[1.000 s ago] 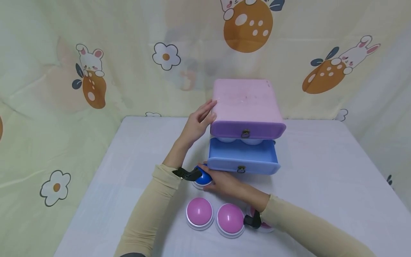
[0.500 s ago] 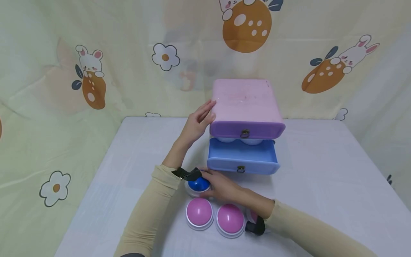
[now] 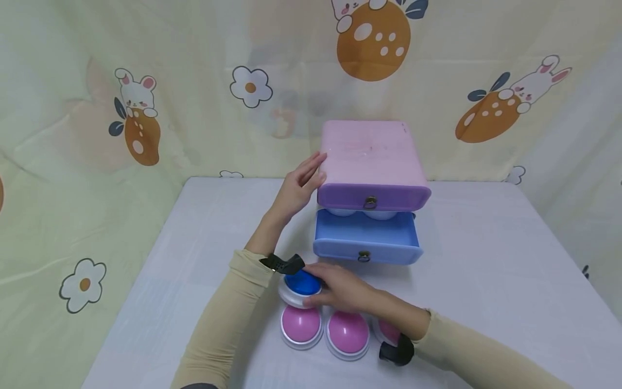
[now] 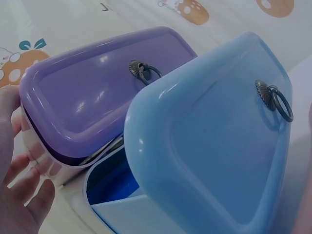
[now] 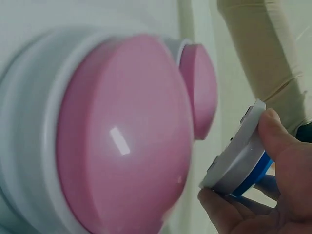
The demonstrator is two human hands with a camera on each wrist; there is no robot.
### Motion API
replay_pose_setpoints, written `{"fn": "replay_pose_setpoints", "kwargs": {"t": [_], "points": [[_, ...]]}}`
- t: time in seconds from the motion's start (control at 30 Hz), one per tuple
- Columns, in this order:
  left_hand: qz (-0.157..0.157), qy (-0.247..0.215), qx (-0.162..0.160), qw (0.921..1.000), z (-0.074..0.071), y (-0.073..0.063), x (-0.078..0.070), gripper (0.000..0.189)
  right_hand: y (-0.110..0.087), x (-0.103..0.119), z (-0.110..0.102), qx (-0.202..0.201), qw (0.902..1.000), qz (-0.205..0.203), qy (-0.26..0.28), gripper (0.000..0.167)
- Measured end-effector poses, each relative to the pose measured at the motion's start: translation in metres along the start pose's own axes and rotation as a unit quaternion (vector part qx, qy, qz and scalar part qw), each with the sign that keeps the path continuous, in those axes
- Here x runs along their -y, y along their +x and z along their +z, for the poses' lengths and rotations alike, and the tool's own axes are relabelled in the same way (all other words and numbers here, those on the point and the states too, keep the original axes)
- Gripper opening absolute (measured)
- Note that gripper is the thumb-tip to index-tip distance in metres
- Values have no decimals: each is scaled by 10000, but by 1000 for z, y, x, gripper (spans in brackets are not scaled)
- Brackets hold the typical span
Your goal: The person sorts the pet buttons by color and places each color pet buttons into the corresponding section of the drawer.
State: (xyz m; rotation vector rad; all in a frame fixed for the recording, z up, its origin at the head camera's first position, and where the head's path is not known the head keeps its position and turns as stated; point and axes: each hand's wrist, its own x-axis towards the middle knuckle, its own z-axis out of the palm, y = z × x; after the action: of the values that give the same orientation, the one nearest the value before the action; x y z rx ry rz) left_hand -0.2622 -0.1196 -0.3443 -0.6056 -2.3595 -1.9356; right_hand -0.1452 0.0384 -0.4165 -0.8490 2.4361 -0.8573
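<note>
My right hand (image 3: 342,289) grips a blue dome push button (image 3: 302,283) by its white rim. In the right wrist view, the blue push button (image 5: 239,156) is tilted and lifted off the table, its base showing, with thumb and fingers on opposite edges. The left hand (image 3: 296,186) rests with extended fingers against the left side of a small pink drawer box (image 3: 371,154). The purple top drawer (image 3: 350,196) is nearly closed. Below it, a blue drawer (image 3: 364,229) is pulled out, with white round things (image 3: 380,215) partly hidden toward its back.
Pink push buttons (image 3: 349,332) on white bases stand in a row before the drawers, the rightmost (image 3: 389,330) partly covered by the right wrist. A patterned cloth (image 3: 194,119) hangs behind the white table (image 3: 486,259).
My right hand has moved the blue push button toward the front and raised it over the left pink one's back edge. The left hand and both drawers have stayed in place.
</note>
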Motion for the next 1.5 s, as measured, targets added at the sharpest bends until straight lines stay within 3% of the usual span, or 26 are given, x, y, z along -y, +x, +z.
{"fn": "replay_pose_setpoints", "kwargs": {"t": [0.2,0.37,0.43,0.6,0.67,0.77,0.87,1.17,1.5], "points": [[-58,29,-8,10000,0,-1,-1,49,-12,6,-7,215,9991,-30,373,70],[-15,17,-23,10000,0,-1,-2,49,-27,10,-19,173,9967,-39,797,69],[47,45,-49,10000,0,2,8,48,-33,12,-26,108,9965,-118,818,70],[87,28,-31,10000,-1,5,12,48,-48,15,-45,66,9960,-456,771,67],[63,9,-11,10000,-1,3,7,49,-54,16,-53,6,9957,-599,701,64],[70,59,-31,10000,-1,8,19,49,-61,17,-67,-253,9958,-689,548,63],[50,122,-67,9999,0,13,30,48,-66,16,-81,-486,9957,-588,534,61],[22,120,-138,9998,2,11,33,48,-67,4,-119,-1022,9939,-187,380,58],[25,80,-131,9999,1,12,33,48,-65,-10,-133,-1360,9898,433,25,57]]}}
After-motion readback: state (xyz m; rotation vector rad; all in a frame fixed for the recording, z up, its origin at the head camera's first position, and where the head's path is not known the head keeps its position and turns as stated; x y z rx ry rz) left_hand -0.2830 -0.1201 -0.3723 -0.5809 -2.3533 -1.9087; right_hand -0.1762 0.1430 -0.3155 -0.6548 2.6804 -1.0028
